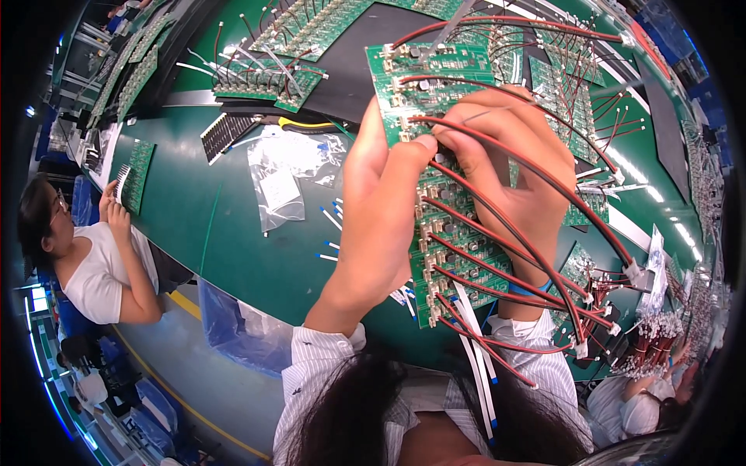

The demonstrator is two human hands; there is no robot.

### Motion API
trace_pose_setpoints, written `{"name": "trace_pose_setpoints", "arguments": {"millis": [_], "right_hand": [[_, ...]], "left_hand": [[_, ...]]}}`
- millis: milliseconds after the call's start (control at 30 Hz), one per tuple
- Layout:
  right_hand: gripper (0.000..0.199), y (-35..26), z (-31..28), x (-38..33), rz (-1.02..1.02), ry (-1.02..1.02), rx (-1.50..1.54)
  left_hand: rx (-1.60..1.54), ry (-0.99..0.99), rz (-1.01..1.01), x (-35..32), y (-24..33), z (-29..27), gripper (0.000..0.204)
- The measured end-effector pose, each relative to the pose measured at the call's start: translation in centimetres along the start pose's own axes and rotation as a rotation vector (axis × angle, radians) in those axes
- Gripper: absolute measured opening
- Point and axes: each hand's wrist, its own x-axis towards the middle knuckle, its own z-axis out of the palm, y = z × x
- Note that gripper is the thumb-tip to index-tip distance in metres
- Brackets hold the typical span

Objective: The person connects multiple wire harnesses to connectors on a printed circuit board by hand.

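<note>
A long green circuit board (451,70) is held up and tilted in front of me. Down its left edge runs a row of small white sockets, with several red-and-black cables (594,221) plugged in and trailing right to white plugs. My left hand (381,210) is closed on the board's left edge, its thumb pressing near a socket. My right hand (536,210) reaches over the board, thumb and forefinger pinched together beside that thumb. What lies between those fingertips is hidden. White ribbon cables (478,365) with blue ends hang below the board.
Clear plastic bags (276,182) and a yellow-handled tool (307,126) lie on the green table (194,163). Wired boards (268,81) lie at the back. A bundle of plugged cables (660,342) is at right. Left, a co-worker (109,264) handles another board.
</note>
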Motion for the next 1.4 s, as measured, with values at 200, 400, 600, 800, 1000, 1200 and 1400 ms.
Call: {"name": "trace_pose_setpoints", "arguments": {"millis": [200, 400, 600, 800, 1000, 1200, 1400], "right_hand": [[0.013, 0.7, 0.2, 0.0, -0.058, 0.009, 0.017], [0.008, 0.0, -0.1, -0.1, -0.009, 0.013, -0.043], [0.007, -0.2, -0.3, 0.0, 0.062, -0.023, -0.024], [0.010, -0.1, 0.1, -0.1, -0.080, 0.002, -0.099], [0.015, 0.3, 0.2, -0.2, -0.137, 0.000, -0.061], [0.018, -0.4, 0.6, -0.1, -0.073, 0.031, -0.031], [0.021, 0.2, 0.7, -0.4, -0.143, 0.060, 0.008]], "left_hand": [[0.007, 0.007, 0.000, 0.1, -0.3, -0.2, 0.034], [-0.025, -0.006, -0.033, 0.2, 0.0, -0.3, 0.040], [-0.090, 0.006, -0.040, 0.1, 0.0, 0.1, 0.043], [0.233, 0.072, 0.020, -0.6, 0.3, 0.3, 0.060], [0.152, 0.068, 0.130, -0.5, 0.3, 0.6, 0.042], [0.237, 0.060, 0.239, -0.2, -0.2, 0.4, 0.042], [0.271, 0.067, 0.251, -0.6, 0.2, 0.3, 0.045]]}}
